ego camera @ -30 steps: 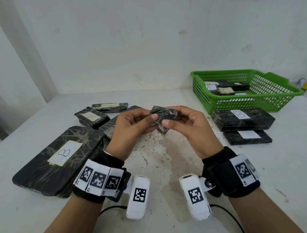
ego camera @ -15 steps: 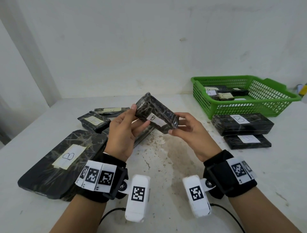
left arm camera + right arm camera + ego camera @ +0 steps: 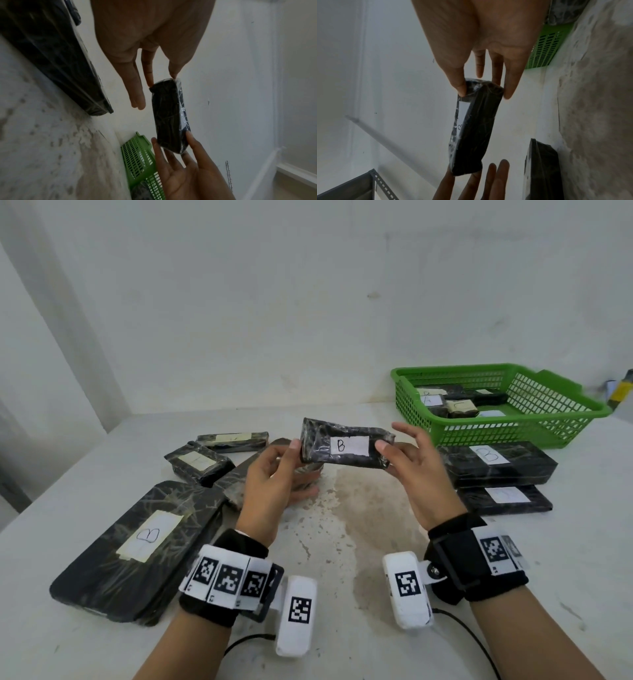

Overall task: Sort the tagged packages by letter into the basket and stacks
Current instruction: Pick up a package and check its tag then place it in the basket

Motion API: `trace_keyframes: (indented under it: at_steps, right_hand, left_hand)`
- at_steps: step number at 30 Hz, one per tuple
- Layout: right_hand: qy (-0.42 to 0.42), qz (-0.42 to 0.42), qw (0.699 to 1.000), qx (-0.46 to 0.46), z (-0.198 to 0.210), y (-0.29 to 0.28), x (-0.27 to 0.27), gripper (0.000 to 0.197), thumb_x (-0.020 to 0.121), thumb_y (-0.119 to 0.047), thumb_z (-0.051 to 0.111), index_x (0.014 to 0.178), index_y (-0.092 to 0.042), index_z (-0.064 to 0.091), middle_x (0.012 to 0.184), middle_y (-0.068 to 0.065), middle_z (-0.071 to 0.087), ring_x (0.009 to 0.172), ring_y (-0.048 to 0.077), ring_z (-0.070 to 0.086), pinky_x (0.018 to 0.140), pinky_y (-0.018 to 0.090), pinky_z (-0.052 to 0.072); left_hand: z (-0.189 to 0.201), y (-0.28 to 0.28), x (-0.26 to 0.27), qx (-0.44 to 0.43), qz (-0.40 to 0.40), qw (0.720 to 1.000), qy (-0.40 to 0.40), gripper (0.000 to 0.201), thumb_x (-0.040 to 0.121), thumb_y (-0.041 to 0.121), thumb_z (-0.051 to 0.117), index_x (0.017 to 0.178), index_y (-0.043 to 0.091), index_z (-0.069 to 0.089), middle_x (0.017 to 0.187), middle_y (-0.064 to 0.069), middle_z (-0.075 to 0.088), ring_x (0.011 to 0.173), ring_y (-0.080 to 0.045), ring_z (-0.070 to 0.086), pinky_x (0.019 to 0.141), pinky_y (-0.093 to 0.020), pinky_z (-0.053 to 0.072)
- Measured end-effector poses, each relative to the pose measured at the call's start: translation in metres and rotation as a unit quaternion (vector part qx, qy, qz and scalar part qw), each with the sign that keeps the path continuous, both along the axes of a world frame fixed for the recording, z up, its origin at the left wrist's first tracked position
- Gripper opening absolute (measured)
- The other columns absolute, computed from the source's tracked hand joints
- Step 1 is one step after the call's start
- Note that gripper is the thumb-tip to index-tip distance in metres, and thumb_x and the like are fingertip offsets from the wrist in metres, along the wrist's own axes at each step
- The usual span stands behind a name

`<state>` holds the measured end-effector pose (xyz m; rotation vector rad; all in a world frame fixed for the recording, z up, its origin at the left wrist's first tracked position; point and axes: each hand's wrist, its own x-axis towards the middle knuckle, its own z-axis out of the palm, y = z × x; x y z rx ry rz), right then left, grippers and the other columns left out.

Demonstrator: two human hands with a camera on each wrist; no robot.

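A small black wrapped package point(image 3: 346, 447) with a white tag marked B is held level above the table, tag facing me. My left hand point(image 3: 294, 451) pinches its left end between thumb and fingertips point(image 3: 173, 71). My right hand point(image 3: 385, 451) pinches its right end, thumb point(image 3: 460, 86) on the tagged face. The package point(image 3: 169, 119) point(image 3: 474, 129) shows edge-on in both wrist views. The green basket point(image 3: 513, 424) sits at the back right with several tagged packages inside. In front of it lies a stack topped by a B package point(image 3: 496, 463).
A large flat B package point(image 3: 137, 546) lies at the left front. Behind it are several smaller tagged packages point(image 3: 198, 463). Another tagged package point(image 3: 507, 498) lies in front of the B stack. The stained table point(image 3: 342, 542) meets a white wall close behind.
The package has been turned from a tilted pose to level with its B tag facing me, and lifted slightly. Both hands shifted to its ends.
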<state>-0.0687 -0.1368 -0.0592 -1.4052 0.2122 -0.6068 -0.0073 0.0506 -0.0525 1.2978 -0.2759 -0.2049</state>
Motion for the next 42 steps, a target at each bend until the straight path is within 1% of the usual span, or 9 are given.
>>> trace_keyframes:
  at_steps: [7, 16, 25, 28, 31, 33, 37, 39, 42]
  right_hand:
    - [-0.053, -0.007, 0.998, 0.045, 0.017, -0.016, -0.011, 0.020, 0.088, -0.007, 0.068, 0.105, -0.017, 0.067, 0.090, -0.002, 0.073, 0.091, 0.013, 0.069, 0.080, 0.037, 0.060]
    - [-0.038, -0.094, 0.992, 0.079, 0.035, -0.081, -0.026, 0.023, 0.084, -0.013, 0.072, 0.106, -0.007, 0.070, 0.105, 0.011, 0.073, 0.100, 0.021, 0.069, 0.078, 0.027, 0.059]
    - [0.012, -0.179, 0.981, 0.072, 0.083, -0.208, 0.007, 0.006, 0.088, -0.008, 0.070, 0.089, -0.002, 0.069, 0.100, 0.013, 0.069, 0.096, 0.023, 0.066, 0.071, 0.024, 0.061]
    - [0.048, -0.204, 0.973, 0.098, 0.100, -0.262, 0.031, 0.033, 0.092, -0.013, 0.067, 0.121, 0.002, 0.063, 0.114, 0.015, 0.064, 0.101, 0.026, 0.064, 0.086, 0.030, 0.057]
    - [0.201, -0.291, 0.929, -0.109, 0.100, -0.308, 0.052, 0.052, 0.096, -0.028, 0.062, 0.143, -0.012, 0.046, 0.132, 0.010, 0.062, 0.117, 0.026, 0.060, 0.092, 0.031, 0.050]
    - [0.136, -0.282, 0.948, 0.052, 0.104, -0.331, 0.066, 0.033, 0.090, -0.016, 0.070, 0.112, 0.007, 0.061, 0.125, 0.021, 0.063, 0.099, 0.030, 0.065, 0.069, 0.030, 0.060]
    - [0.283, -0.300, 0.910, -0.025, 0.102, -0.348, 0.076, 0.024, 0.085, -0.006, 0.074, 0.071, 0.002, 0.056, 0.101, 0.023, 0.064, 0.063, 0.022, 0.061, 0.040, 0.026, 0.054]
    - [0.323, -0.286, 0.900, -0.064, 0.099, -0.355, 0.078, 0.025, 0.086, -0.006, 0.073, 0.070, 0.001, 0.055, 0.097, 0.022, 0.063, 0.065, 0.026, 0.063, 0.043, 0.029, 0.056]
    - [0.364, -0.264, 0.887, -0.101, 0.089, -0.370, 0.083, 0.024, 0.086, -0.008, 0.073, 0.071, 0.001, 0.056, 0.105, 0.025, 0.066, 0.093, 0.038, 0.069, 0.078, 0.047, 0.060]
  left_hand:
    - [0.008, -0.024, -0.004, 0.019, 0.005, 1.000, 0.019, 0.031, 0.101, 0.030, 0.053, 0.099, 0.001, 0.061, 0.108, -0.032, 0.064, 0.087, -0.034, 0.074, 0.060, -0.032, 0.061]
    - [0.033, -0.087, -0.001, 0.028, -0.065, 0.997, 0.039, 0.036, 0.100, 0.031, 0.055, 0.083, 0.000, 0.062, 0.084, -0.016, 0.066, 0.075, -0.031, 0.073, 0.059, -0.034, 0.061]
    - [0.041, -0.195, 0.048, 0.162, -0.084, 0.983, 0.014, 0.045, 0.097, 0.039, 0.059, 0.131, 0.010, 0.056, 0.122, -0.014, 0.058, 0.109, -0.030, 0.060, 0.078, -0.038, 0.058]
    - [0.037, -0.231, 0.073, 0.237, -0.086, 0.967, -0.022, 0.067, 0.097, 0.044, 0.056, 0.153, 0.017, 0.032, 0.149, -0.012, 0.043, 0.134, -0.032, 0.045, 0.103, -0.045, 0.047]
    - [0.030, -0.253, 0.088, 0.242, -0.081, 0.966, -0.034, 0.068, 0.098, 0.029, 0.058, 0.156, 0.021, 0.022, 0.156, -0.011, 0.036, 0.139, -0.034, 0.040, 0.109, -0.051, 0.041]
    - [0.023, -0.261, 0.093, 0.227, -0.082, 0.970, -0.042, 0.067, 0.098, 0.015, 0.058, 0.156, 0.022, 0.024, 0.150, -0.008, 0.044, 0.131, -0.031, 0.049, 0.103, -0.049, 0.048]
    - [0.017, -0.264, 0.099, 0.182, -0.107, 0.977, -0.038, 0.052, 0.095, 0.000, 0.055, 0.141, 0.022, 0.047, 0.131, -0.009, 0.057, 0.099, -0.027, 0.062, 0.072, -0.041, 0.059]
    - [0.015, -0.263, 0.103, 0.165, -0.118, 0.979, -0.033, 0.044, 0.094, -0.003, 0.055, 0.130, 0.023, 0.055, 0.126, -0.013, 0.061, 0.098, -0.031, 0.066, 0.071, -0.043, 0.061]
    - [0.008, -0.263, 0.106, 0.147, -0.130, 0.980, -0.031, 0.046, 0.095, 0.000, 0.057, 0.132, 0.027, 0.055, 0.120, -0.013, 0.064, 0.099, -0.034, 0.068, 0.072, -0.043, 0.062]
